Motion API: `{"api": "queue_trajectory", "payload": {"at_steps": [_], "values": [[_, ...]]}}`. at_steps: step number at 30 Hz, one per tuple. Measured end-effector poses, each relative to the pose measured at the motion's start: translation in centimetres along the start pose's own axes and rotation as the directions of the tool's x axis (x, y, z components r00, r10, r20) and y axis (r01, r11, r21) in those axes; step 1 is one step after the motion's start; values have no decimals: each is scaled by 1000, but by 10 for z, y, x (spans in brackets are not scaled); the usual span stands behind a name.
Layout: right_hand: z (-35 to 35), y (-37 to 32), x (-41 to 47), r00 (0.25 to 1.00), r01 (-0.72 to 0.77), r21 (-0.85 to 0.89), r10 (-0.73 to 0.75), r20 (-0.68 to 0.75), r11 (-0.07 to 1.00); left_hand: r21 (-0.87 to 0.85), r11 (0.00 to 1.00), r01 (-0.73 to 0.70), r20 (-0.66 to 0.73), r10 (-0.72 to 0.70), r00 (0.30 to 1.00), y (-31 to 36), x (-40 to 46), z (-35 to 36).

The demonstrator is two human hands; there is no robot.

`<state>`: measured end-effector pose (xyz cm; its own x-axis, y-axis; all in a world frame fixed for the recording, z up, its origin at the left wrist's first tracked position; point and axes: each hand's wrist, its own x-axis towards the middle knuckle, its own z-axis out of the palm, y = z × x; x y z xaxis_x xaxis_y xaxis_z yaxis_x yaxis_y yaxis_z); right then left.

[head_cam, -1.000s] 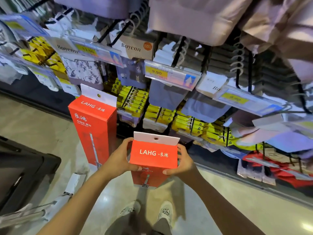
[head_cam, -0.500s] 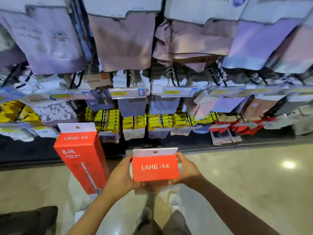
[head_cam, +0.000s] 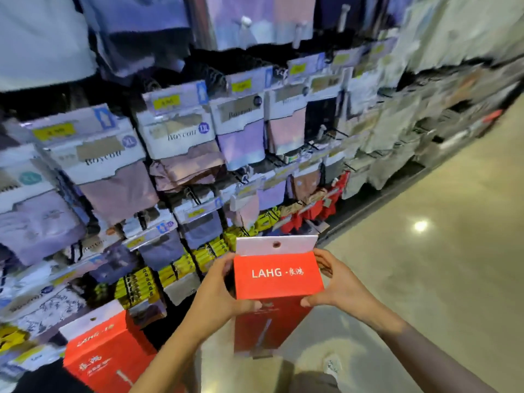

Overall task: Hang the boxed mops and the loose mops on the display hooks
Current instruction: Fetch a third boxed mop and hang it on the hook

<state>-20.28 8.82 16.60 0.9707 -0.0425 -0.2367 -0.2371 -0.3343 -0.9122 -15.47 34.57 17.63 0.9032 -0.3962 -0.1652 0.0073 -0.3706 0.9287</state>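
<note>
I hold a tall red boxed mop (head_cam: 276,282) marked LAHG upright in front of me, its white hang tab with a punched hole at the top. My left hand (head_cam: 219,290) grips its left side and my right hand (head_cam: 337,285) grips its right side. A second red boxed mop (head_cam: 105,350) stands at the lower left against the display. No loose mops are in view.
The display wall (head_cam: 181,137) is packed with hanging packaged garments, yellow price tags and black hooks. Yellow packs (head_cam: 141,285) fill the lower rows and red items (head_cam: 314,211) hang further right. A glossy beige floor (head_cam: 425,265) stretches right. My shoe (head_cam: 331,364) shows below.
The view has swung up and to the right along the display. The held box stays between both hands and sits slightly higher and to the right; the standing box now lies at the lower left.
</note>
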Motion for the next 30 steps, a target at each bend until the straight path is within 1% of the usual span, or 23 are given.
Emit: {"api": "queue_trajectory", "payload": {"at_steps": [3, 6, 9, 13, 16, 19, 21, 23, 26, 30], "values": [[-24, -10, -20, 995, 31, 63, -25, -95, 998, -23, 999, -40, 43, 41, 998, 29, 9, 13], [-49, -13, -35, 985, 61, 83, -46, -169, 995, -61, 997, -57, 73, 62, 995, 52, 18, 28], [-80, -9, -48, 969, 73, 101, -47, -243, 992, -49, 994, -96, 120, 101, 988, 77, 30, 53], [-133, 5, -83, 937, 91, 129, -41, -348, 987, -24, 989, -147, 186, 149, 971, 118, 43, 106], [-179, 22, -119, 898, 101, 152, -24, -439, 983, -15, 978, -208, 249, 205, 947, 149, 52, 160], [-224, 43, -163, 838, 120, 186, 0, -545, 975, -34, 962, -270, 304, 267, 914, 183, 60, 222], [-252, 58, -192, 791, 120, 193, 24, -611, 974, -51, 953, -299, 370, 296, 880, 204, 64, 266], [-279, 74, -223, 735, 115, 188, 44, -677, 975, -78, 942, -326, 442, 326, 836, 222, 66, 311], [-314, 97, -272, 632, 121, 216, 93, -770, 969, -126, 923, -365, 538, 372, 757, 245, 62, 380], [-354, 118, -334, 523, 102, 238, 152, -839, 966, -202, 915, -350, 651, 392, 650, 270, 53, 464]]}}
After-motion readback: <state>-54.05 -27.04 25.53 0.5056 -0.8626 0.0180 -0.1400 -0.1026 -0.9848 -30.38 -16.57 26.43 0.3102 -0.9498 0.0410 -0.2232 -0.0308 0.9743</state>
